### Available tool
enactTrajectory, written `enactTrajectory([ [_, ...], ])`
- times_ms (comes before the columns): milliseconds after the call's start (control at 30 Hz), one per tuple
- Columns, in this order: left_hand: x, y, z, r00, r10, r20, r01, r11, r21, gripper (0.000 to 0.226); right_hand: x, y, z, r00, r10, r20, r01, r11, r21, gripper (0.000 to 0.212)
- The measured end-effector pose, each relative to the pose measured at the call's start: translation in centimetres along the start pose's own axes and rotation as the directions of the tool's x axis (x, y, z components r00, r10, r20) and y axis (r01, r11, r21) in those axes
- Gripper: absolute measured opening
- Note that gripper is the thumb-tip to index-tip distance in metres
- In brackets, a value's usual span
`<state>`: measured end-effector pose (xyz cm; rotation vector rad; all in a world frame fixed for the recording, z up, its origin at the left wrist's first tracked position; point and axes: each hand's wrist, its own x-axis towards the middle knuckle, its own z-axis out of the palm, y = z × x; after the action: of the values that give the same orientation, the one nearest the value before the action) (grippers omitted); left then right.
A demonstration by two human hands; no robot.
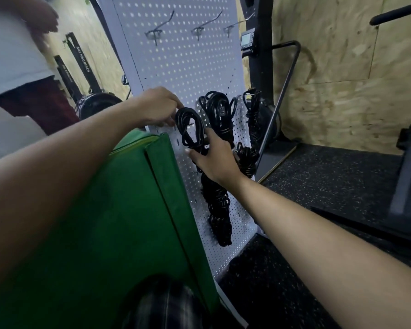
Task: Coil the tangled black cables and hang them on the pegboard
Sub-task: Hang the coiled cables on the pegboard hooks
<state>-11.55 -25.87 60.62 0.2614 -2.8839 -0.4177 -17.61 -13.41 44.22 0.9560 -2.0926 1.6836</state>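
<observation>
Black cable coil (189,129) is at the pegboard (188,58), hanging step. The left hand (160,106) pinches its twelve-o'clock loop and the right hand (215,160) grips the six-o'clock bundle. Next, probably, that loop gets seated.

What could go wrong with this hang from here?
1. The left hand pinches only the top loop of the coil. No hook is visible under it, so the loop may miss and the coil could drop.
2. The right hand grips the coil's lower part close to the hung bundle. Pulling away could snag that bundle off the pegboard.
</observation>
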Motion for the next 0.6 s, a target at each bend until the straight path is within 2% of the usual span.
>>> enactTrajectory([
  [167,-0.4,-0.7,0.0,1.0,0.013,-0.028,-0.007,0.98,0.197,0.029,0.8,-0.1,1.3,0.997,0.046,0.068,-0.046,0.999,-0.004,0.058],
  [233,-0.5,-0.9,0.0,0.997,0.031,-0.078,-0.015,0.982,0.189,0.031,0.9,0.2,1.4,0.993,0.076,0.094,-0.075,0.997,-0.01,0.06],
  [433,-0.6,0.1,0.2,0.946,0.227,-0.232,-0.188,0.966,0.179,0.032,0.2,0.5,-0.3,0.982,0.149,0.115,-0.142,0.988,-0.069,0.076],
  [600,-1.5,3.5,1.7,0.903,0.401,-0.155,-0.349,0.895,0.279,0.031,-1.4,0.5,-4.1,0.99,0.101,0.099,-0.083,0.982,-0.172,0.074],
])
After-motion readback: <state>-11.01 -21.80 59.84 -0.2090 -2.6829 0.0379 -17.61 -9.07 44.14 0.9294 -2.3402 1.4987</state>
